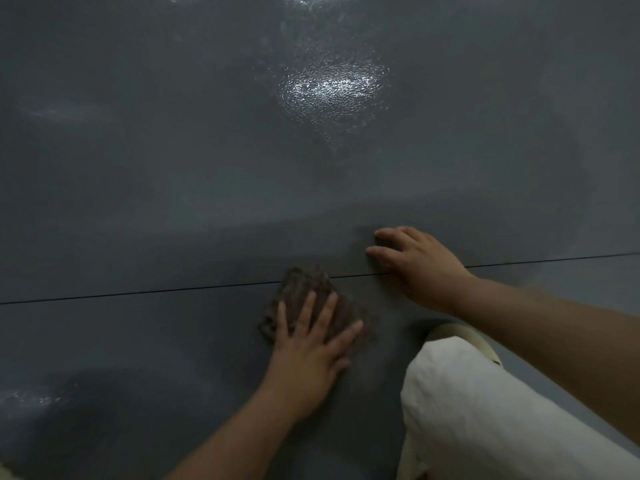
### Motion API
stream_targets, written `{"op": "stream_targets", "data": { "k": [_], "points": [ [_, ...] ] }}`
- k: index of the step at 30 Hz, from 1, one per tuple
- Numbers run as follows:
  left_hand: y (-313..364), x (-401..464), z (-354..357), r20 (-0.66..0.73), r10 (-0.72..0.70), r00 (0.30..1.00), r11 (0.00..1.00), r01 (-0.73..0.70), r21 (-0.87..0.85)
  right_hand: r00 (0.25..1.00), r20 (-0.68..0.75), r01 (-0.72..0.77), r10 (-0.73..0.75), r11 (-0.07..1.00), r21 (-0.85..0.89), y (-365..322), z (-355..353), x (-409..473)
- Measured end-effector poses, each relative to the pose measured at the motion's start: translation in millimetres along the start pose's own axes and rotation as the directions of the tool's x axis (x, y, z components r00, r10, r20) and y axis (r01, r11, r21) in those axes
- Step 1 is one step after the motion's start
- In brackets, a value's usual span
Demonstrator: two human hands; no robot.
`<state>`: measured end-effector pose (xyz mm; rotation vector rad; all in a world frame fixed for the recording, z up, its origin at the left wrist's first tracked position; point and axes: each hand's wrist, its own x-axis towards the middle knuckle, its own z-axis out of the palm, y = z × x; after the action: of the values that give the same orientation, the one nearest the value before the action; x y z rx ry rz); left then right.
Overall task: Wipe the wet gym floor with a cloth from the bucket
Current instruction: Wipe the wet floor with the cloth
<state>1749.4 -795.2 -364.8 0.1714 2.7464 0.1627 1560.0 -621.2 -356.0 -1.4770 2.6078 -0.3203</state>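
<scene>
A brown checked cloth (304,289) lies flat on the dark grey gym floor (173,202), just across a thin seam line. My left hand (311,351) presses down on the cloth's near half with fingers spread. My right hand (419,265) rests on the bare floor to the right of the cloth, fingers apart and bent, holding nothing. A wet patch (332,88) shines on the floor farther ahead. No bucket is in view.
My knee in cream trousers (485,403) is bent at the lower right, close to my right arm. A thin seam (138,293) crosses the floor from left to right. Another faint wet glint (31,398) lies at the lower left.
</scene>
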Motion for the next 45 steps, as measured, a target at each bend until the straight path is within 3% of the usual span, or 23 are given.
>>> {"op": "stream_targets", "data": {
  "k": [2, 5, 7, 12, 16, 20, 23, 25, 27, 29, 31, 34, 39, 45],
  "points": [
    [-21, 39, -22, -0.041, -0.137, 0.990, 0.990, 0.138, 0.016, 1.000, -0.016, -0.022, 0.022, 1.000, -0.012, 7, -1, -2],
    [-44, 92, -58, 0.123, -0.390, 0.912, 0.914, 0.400, -0.066, 0.997, -0.037, -0.064, 0.063, 0.998, -0.005, 15, -4, -7],
    [-46, 109, -71, 0.190, -0.444, 0.876, 0.876, 0.468, -0.113, 0.995, -0.049, -0.088, 0.088, 0.996, -0.001, 20, -7, -11],
    [-8, 87, -58, 0.157, -0.391, 0.907, 0.910, 0.406, -0.080, 0.985, -0.061, -0.162, 0.162, 0.987, -0.002, 29, -9, -24],
    [30, 50, -24, 0.086, -0.138, 0.987, 0.984, 0.146, -0.105, 0.972, -0.098, -0.214, 0.214, 0.977, 0.007, 21, -5, -34],
    [49, 25, -19, 0.201, 0.080, 0.976, 0.992, -0.059, -0.109, 0.970, -0.090, -0.226, 0.227, 0.974, 0.025, 5, 0, -50],
    [37, 30, -29, 0.080, 0.146, 0.986, 0.985, -0.137, -0.108, 0.958, -0.126, -0.254, 0.258, 0.966, 0.047, -2, -1, -53],
    [24, 32, -38, 0.058, 0.109, 0.992, 0.975, -0.096, -0.202, 0.951, -0.150, -0.263, 0.269, 0.963, 0.064, -6, -4, -47],
    [12, 33, -49, 0.033, 0.013, 0.999, 0.974, -0.006, -0.228, 0.975, -0.148, -0.153, 0.165, 0.984, 0.089, -14, -6, -39],
    [9, 31, -52, 0.182, -0.035, 0.983, 0.982, 0.068, -0.177, 0.996, -0.092, 0.016, -0.006, 0.994, 0.105, -27, -6, -32],
    [16, 30, -55, 0.315, -0.058, 0.947, 0.995, 0.079, -0.056, 0.996, -0.032, 0.084, -0.081, 0.990, 0.109, -38, -6, -26],
    [32, 35, -50, 0.373, -0.114, 0.921, 0.992, 0.128, -0.011, 1.000, -0.027, 0.003, 0.000, 0.991, 0.137, -35, -9, -25],
    [36, 81, -73, 0.324, -0.118, 0.939, 0.993, 0.119, 0.016, 0.989, -0.066, -0.128, 0.131, 0.990, 0.052, -9, -30, -35],
    [46, 123, -96, 0.380, -0.170, 0.909, 0.935, 0.271, -0.230, 0.983, -0.032, -0.183, 0.183, 0.983, 0.008, 3, -36, -46]
  ]
}}
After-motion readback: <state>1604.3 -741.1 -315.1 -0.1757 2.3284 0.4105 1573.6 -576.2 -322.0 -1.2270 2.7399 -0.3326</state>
